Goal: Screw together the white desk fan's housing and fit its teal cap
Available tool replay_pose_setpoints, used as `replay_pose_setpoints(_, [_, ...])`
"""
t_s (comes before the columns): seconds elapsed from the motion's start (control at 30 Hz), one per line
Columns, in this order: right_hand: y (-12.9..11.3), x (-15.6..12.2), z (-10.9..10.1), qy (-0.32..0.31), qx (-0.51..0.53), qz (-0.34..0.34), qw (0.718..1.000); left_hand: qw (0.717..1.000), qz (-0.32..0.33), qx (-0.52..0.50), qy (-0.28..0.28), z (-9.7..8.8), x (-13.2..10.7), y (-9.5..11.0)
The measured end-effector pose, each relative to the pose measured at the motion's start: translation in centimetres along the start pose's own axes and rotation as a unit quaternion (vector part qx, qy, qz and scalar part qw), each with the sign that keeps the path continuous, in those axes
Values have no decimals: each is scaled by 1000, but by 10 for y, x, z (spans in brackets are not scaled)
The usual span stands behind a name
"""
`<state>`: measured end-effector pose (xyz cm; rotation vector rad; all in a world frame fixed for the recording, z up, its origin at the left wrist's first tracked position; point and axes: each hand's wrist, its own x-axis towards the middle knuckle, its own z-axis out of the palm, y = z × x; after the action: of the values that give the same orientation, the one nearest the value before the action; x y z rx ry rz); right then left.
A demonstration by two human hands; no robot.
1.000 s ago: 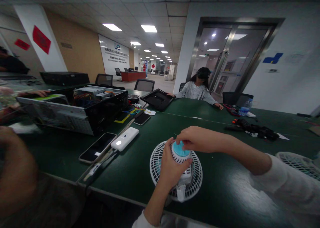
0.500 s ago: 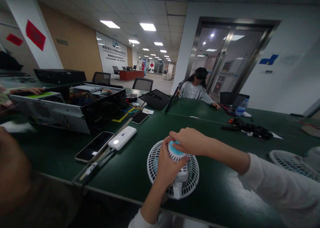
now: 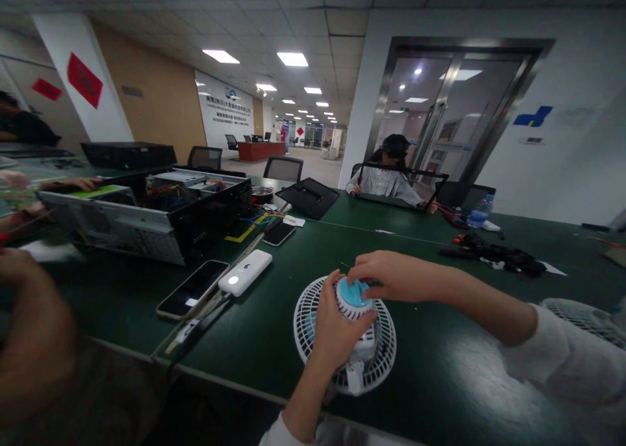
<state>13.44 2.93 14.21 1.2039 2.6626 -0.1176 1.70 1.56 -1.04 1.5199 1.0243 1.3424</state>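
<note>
While the left hand (image 3: 338, 338) clenched the white ribbed hub (image 3: 351, 309) of a small desk fan (image 3: 364, 348) from the near side, the right hand (image 3: 391, 276) came in from the right, fingers closed over the teal cap (image 3: 350, 292). The hub's long axis pointed up and away, out of the round grille (image 3: 386, 348), which lay flat near the front edge of the bench (image 3: 440, 368). The left hand sat nearer that edge. A white power bank (image 3: 244, 273) and a smartphone (image 3: 192, 289) lay left of the fan.
</note>
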Motion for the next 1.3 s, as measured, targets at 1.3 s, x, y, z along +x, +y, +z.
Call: replay_pose_setpoints(1.3, [-4,7,8,34,-379,-245,892,999,22,-3,23,1,0,-2])
